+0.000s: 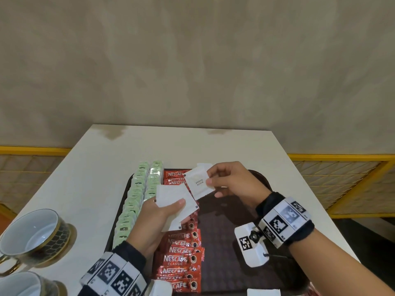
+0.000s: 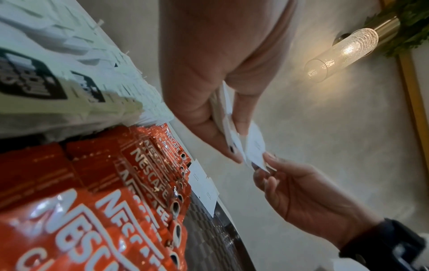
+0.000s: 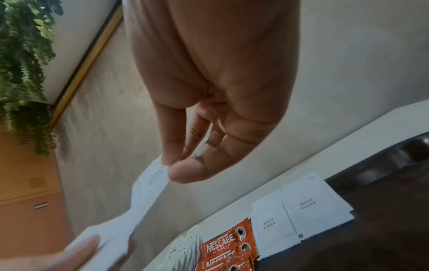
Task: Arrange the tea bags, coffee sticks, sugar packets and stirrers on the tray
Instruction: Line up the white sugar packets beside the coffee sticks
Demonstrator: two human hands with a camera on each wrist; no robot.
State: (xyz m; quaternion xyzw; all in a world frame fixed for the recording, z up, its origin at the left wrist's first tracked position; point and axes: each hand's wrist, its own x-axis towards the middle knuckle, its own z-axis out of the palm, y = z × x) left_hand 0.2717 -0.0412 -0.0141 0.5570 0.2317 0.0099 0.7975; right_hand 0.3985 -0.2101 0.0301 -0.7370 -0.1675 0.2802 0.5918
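A dark tray (image 1: 230, 238) lies on the white table. Two rows of pale green tea bags (image 1: 136, 197) fill its left side, with a column of red Nescafe coffee sticks (image 1: 181, 259) beside them. My left hand (image 1: 162, 210) grips a small stack of white sugar packets (image 1: 175, 201) above the coffee sticks. My right hand (image 1: 222, 182) pinches one white sugar packet (image 1: 197, 184) by its edge, just above and right of that stack. Two sugar packets (image 3: 299, 209) lie at the tray's far end, next to the coffee sticks (image 3: 227, 249). No stirrers show.
Two cups (image 1: 36, 233) with dark patterned sides stand on the table at the left. More white packets (image 1: 264, 292) lie at the near edge of the view. The right half of the tray holds nothing. A yellow-framed mesh rail (image 1: 342, 165) runs behind the table.
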